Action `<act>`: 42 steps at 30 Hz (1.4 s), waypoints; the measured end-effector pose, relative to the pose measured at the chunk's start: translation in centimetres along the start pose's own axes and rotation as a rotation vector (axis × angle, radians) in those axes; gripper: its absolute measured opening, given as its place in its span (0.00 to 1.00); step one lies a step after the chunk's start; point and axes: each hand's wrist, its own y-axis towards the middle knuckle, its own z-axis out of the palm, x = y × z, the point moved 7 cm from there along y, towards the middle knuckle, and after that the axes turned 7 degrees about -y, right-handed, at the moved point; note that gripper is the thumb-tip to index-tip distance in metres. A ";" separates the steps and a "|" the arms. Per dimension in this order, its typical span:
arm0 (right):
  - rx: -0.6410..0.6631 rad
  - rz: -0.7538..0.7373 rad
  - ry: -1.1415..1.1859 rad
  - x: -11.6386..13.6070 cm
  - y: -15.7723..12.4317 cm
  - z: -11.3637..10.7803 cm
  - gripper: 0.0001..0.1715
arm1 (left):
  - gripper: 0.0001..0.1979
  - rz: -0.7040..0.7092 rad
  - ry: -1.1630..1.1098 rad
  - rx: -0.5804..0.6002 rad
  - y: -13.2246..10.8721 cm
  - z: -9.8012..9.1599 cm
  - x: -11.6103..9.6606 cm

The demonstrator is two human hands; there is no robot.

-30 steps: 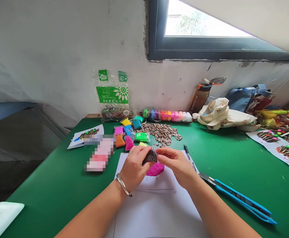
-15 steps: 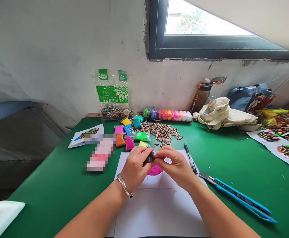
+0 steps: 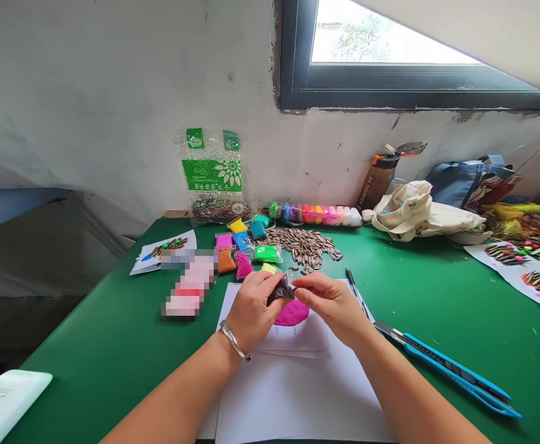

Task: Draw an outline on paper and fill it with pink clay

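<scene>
My left hand [image 3: 252,305], with a silver bracelet at its wrist, grips a small clear packet of black clay [image 3: 279,291] between thumb and fingers. My right hand [image 3: 337,303] pinches at the packet's clear plastic edge with thumb and forefinger; the exact contact is hard to make out. Below both hands, a flat bright pink clay shape [image 3: 292,313] lies on a smaller sheet of paper with thin drawn lines under it. That sheet rests on larger white paper [image 3: 297,398].
Beyond the hands lie colourful clay packets [image 3: 243,264] and a heap of sunflower seeds [image 3: 309,246]. A blue utility knife [image 3: 455,370] and a black pen [image 3: 352,283] lie to the right. Seed-decorated pictures [image 3: 517,271] sit far right, near a cloth bag [image 3: 403,209].
My right fingers have shifted slightly right, and more of the packet and the pink clay shows between the hands. The left hand keeps its grip on the packet.
</scene>
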 end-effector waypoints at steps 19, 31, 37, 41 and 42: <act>0.094 0.162 0.232 -1.3 0.1 0.7 0.15 | 0.15 -0.005 -0.027 0.017 -0.1 0.2 -0.2; 0.095 0.248 0.389 -2.1 0.3 0.5 0.15 | 0.16 -0.023 -0.017 -0.006 0.1 -0.1 -0.2; 0.101 0.273 0.379 -2.1 0.2 0.2 0.15 | 0.16 -0.031 -0.020 -0.008 0.2 -0.1 -0.1; 0.065 0.249 0.326 -1.7 0.2 -0.1 0.15 | 0.16 -0.029 -0.018 -0.004 0.1 -0.1 -0.1; 0.053 0.233 0.302 -1.5 0.2 -0.1 0.15 | 0.16 -0.030 -0.018 0.001 0.1 0.0 -0.1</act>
